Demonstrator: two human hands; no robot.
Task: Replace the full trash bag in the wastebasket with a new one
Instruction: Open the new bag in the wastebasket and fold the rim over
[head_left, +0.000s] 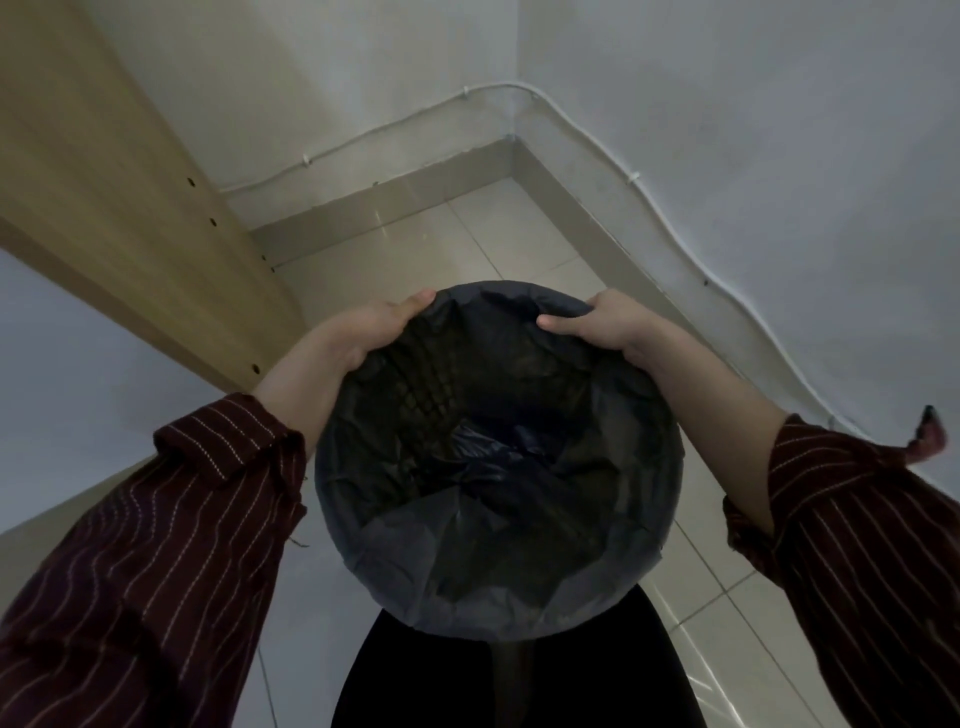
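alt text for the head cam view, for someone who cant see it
Seen from above, a person's left hand and right hand grip the far rim of a round wastebasket lined with a black trash bag folded over its edge. Around it are a tiled floor, white walls and a wooden panel on the person's left.

left hand (371, 330) grips trash bag (493, 519) at far-left rim | right hand (597, 325) grips far-right rim | trash bag lines mesh wastebasket (431, 379)

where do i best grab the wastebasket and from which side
Grip the wastebasket at its rim from above, one hand each side, as the left hand and right hand do: the rim is a firm ring; the black bag over it is slack.
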